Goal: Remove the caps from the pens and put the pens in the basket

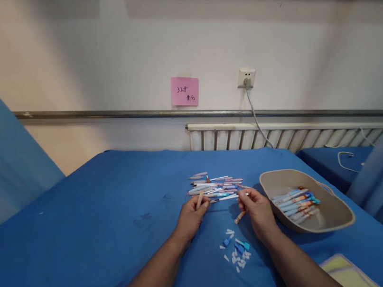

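My left hand [190, 216] is closed around a beige pen barrel piece [199, 200] that sticks up past the fingers. Its fingertips are at the dark tip of a thin white pen refill [226, 198]. The refill's other end is pinched by my right hand [259, 209], so it lies level between both hands. A tan pen piece [239, 217] pokes out below the right fingers. Just beyond the hands is a loose pile of pen parts and refills [215, 185]. Nearer to me lie several small white tips [240, 261] and blue clip pieces [240, 248].
A beige bin [335, 218] holding several pens [296, 202] stands right of my right hand. Yellow cloth or packaging [344, 274] lies at the lower right. Blue cloth [102, 243] covers the table, with a radiator [237, 137] and wall socket [246, 78] behind.
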`<move>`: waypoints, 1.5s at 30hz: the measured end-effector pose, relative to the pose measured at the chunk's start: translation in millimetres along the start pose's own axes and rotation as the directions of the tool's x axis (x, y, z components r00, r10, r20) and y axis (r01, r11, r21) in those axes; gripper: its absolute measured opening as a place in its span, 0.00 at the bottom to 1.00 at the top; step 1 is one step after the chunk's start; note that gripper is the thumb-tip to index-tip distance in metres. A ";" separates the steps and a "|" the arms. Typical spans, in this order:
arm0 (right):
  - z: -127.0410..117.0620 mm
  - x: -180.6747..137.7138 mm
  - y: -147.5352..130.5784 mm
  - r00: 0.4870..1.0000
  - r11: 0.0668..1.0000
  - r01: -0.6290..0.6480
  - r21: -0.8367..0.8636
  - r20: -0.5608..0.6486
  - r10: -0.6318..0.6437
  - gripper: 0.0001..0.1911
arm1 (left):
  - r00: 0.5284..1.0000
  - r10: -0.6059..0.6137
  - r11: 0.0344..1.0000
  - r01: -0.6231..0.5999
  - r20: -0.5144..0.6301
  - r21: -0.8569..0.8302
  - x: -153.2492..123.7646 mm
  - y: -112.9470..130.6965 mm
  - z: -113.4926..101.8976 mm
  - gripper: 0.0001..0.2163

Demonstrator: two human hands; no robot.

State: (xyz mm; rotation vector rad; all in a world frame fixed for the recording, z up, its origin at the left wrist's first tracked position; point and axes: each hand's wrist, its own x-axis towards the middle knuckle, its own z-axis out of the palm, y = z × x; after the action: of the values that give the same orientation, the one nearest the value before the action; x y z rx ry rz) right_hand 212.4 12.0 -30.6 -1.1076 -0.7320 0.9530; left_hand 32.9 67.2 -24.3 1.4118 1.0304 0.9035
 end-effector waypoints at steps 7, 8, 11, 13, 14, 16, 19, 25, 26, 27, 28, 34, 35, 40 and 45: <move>-0.8 1.2 2.8 1.000 0.999 0.008 -0.034 -0.009 -0.009 0.18 | 1.000 -0.006 1.000 0.006 -0.004 -0.004 0.0 1.5 1.1 0.14; -1.2 1.6 3.6 1.000 0.999 0.011 -0.039 -0.009 -0.012 0.18 | 1.000 -0.008 1.000 0.008 -0.004 -0.006 -0.2 1.8 1.2 0.14; -2.4 2.6 5.1 1.000 0.998 0.026 -0.052 -0.015 -0.027 0.18 | 1.000 -0.014 1.000 0.014 -0.005 -0.021 -1.1 3.0 1.6 0.14; -2.4 2.8 5.1 0.999 0.999 0.027 -0.047 -0.018 -0.028 0.17 | 1.000 -0.016 0.999 0.016 -0.010 -0.030 -2.1 4.0 1.9 0.14; -2.2 2.8 4.8 1.000 0.999 0.024 -0.044 -0.018 -0.024 0.17 | 1.000 -0.017 0.999 0.016 -0.013 -0.032 -2.5 4.5 2.1 0.13; -1.5 2.5 4.0 1.000 0.999 0.016 -0.040 -0.020 -0.017 0.17 | 1.000 -0.018 0.999 0.018 -0.019 -0.036 -3.2 5.3 2.6 0.13; -0.8 2.1 3.2 1.000 0.999 0.011 -0.042 -0.018 -0.012 0.17 | 1.000 -0.016 0.999 0.016 -0.016 -0.043 -3.1 5.6 2.9 0.13; -1.7 1.7 4.3 1.000 1.000 0.021 -0.023 -0.017 -0.021 0.16 | 1.000 -0.014 0.999 0.014 -0.010 -0.041 -1.6 3.5 2.3 0.13; -1.6 1.6 4.1 1.000 1.000 0.019 -0.024 -0.014 -0.019 0.16 | 1.000 -0.013 0.999 0.013 -0.008 -0.039 -1.5 3.3 2.2 0.13; -1.4 1.4 3.7 1.000 1.000 0.018 -0.025 -0.012 -0.018 0.16 | 1.000 -0.012 0.999 0.012 -0.005 -0.036 -1.6 3.1 2.2 0.13; -1.0 1.3 3.3 1.000 1.000 0.018 -0.025 -0.010 -0.018 0.16 | 1.000 -0.011 0.999 0.010 -0.004 -0.033 -1.7 3.1 2.3 0.13; -0.1 2.1 2.8 1.000 0.999 0.016 -0.038 -0.016 -0.017 0.16 | 1.000 -0.015 0.999 0.015 -0.008 -0.042 -1.5 3.0 2.4 0.14; -0.3 2.1 3.0 1.000 0.999 0.014 -0.043 -0.015 -0.015 0.16 | 1.000 -0.018 0.999 0.018 -0.009 -0.046 -1.4 2.9 2.4 0.14; -0.5 0.6 1.8 1.000 0.998 0.001 -0.060 -0.008 -0.002 0.17 | 0.999 -0.034 0.999 0.033 -0.008 -0.042 -1.0 2.7 2.3 0.15; 1.4 -0.1 0.6 1.000 0.996 0.021 -0.088 -0.011 -0.023 0.18 | 1.000 -0.011 1.000 0.011 -0.009 0.003 -1.8 4.3 2.1 0.13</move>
State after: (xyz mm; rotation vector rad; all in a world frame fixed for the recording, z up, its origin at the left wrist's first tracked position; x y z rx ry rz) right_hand 211.0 12.5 -30.8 -1.1794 -0.7809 0.9015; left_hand 34.7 64.8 -20.2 1.4043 1.0458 0.9011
